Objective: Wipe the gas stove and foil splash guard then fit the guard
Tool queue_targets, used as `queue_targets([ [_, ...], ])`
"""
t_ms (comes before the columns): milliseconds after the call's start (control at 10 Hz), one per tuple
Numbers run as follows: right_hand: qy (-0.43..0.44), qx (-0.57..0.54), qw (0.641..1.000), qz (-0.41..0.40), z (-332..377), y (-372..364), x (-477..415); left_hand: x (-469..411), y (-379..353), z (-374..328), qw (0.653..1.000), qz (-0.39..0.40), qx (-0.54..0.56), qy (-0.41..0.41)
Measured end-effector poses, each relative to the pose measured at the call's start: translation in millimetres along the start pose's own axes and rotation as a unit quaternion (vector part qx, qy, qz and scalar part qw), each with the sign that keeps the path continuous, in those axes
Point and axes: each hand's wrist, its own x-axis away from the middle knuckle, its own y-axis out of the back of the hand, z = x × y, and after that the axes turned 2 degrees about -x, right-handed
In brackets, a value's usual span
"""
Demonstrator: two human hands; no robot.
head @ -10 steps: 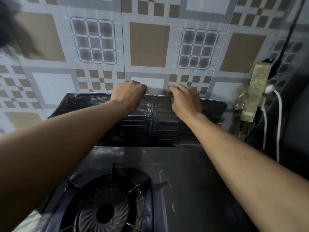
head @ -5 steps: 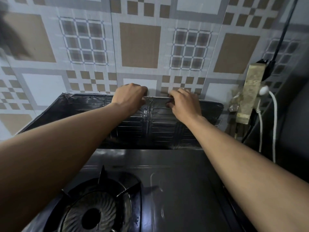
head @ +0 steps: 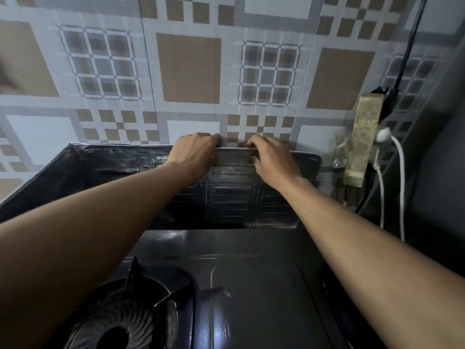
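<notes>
The dark foil splash guard (head: 234,197) stands upright behind the gas stove (head: 254,285), against the tiled wall. Its left wing angles forward along the stove's left side. My left hand (head: 193,153) and my right hand (head: 270,159) both grip the guard's top edge near the middle, close together, with fingers curled over the rim. The stove's left burner (head: 125,321) with its black pan support shows at the bottom left. No cloth is in view.
A patterned tiled wall (head: 188,69) rises behind the guard. At the right hangs a grimy power strip (head: 364,137) with a white plug and cable (head: 400,182) and a black cable running up. A dark surface fills the far right.
The view has tilted slightly, so the guard sits lower in frame. Both hands stay on the top edge of the guard, a little closer together.
</notes>
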Motion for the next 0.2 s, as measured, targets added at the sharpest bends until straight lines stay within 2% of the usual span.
queue_targets([
  [200,0.030,0.026,0.999,-0.029,-7.4,3.9,5.1,-2.7,1.6,-6.2,1.000,0.002,-0.015,0.009],
])
